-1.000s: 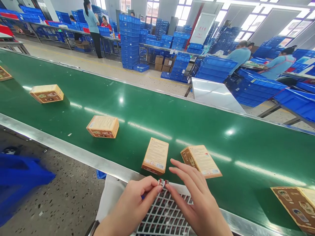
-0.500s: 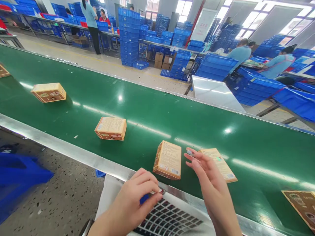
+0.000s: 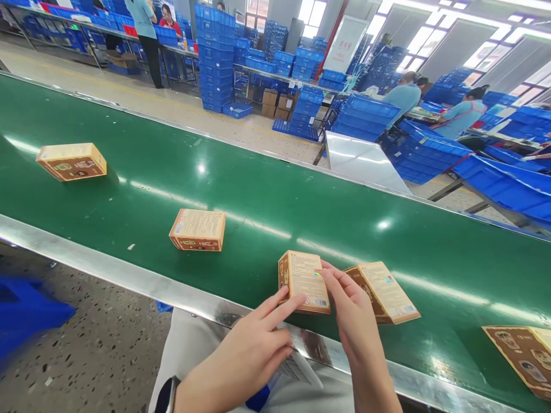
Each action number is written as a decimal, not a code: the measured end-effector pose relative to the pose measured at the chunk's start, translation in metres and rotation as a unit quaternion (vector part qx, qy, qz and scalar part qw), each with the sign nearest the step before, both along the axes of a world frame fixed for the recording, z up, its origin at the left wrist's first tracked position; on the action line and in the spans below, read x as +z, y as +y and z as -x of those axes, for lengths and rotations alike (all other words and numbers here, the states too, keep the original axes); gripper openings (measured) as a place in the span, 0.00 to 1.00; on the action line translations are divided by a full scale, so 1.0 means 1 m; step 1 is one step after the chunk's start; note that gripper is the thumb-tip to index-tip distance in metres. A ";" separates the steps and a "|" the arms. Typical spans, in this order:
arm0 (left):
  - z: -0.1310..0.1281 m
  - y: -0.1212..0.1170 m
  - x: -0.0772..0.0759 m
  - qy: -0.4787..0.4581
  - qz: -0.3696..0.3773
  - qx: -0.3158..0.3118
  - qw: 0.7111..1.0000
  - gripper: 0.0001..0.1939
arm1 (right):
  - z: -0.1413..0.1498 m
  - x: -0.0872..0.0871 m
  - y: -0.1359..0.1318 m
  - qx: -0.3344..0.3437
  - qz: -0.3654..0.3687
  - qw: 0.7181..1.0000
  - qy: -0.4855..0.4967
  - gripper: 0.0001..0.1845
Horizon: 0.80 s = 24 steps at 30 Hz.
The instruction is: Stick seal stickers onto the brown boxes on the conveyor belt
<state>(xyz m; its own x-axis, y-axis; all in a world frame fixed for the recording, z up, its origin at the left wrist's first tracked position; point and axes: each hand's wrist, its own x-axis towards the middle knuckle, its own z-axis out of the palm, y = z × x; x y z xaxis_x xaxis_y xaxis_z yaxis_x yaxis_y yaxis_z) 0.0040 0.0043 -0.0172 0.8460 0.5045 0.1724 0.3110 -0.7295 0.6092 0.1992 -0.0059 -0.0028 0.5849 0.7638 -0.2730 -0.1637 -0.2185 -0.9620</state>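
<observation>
A cream and brown carton (image 3: 303,278) lies on the green conveyor belt directly before me. My right hand (image 3: 350,301) pinches a small shiny rainbow sticker (image 3: 318,273) against the right part of its top face. From the near side, my left hand (image 3: 258,338) reaches two outstretched fingers onto the carton's left and lower part. A sticker sheet (image 3: 303,370) hangs below this hand, apparently gripped by its curled thumb and lower fingers; the grip itself is hidden. Just right of my right hand, a similar carton (image 3: 390,292) bears a shiny sticker on its top.
More cartons lie on the belt: one at mid-left (image 3: 198,230), one farther left (image 3: 73,162) and one at right (image 3: 523,355). A metal rail (image 3: 193,295) edges the near side. Beyond the belt stand a metal table (image 3: 361,160), stacked blue crates (image 3: 215,57) and several people.
My right hand has moved left and down, bringing the sticker onto the carton. My left hand has extended its fingers onto the carton, and the sheet has tilted nearly edge-on. The view has shifted slightly.
</observation>
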 end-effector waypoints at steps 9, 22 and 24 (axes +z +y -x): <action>-0.014 -0.002 0.002 -0.002 -0.007 -0.031 1.000 0.08 | -0.004 -0.011 -0.006 -0.043 0.002 0.987 -0.155 0.25; -0.013 -0.008 -0.003 -0.111 0.207 0.096 0.967 0.11 | -0.015 0.005 -0.035 -0.035 -0.044 0.886 -0.460 0.17; -0.006 -0.007 0.003 -0.107 0.280 0.161 0.940 0.15 | 0.001 0.006 -0.047 0.079 -0.088 0.885 -0.449 0.15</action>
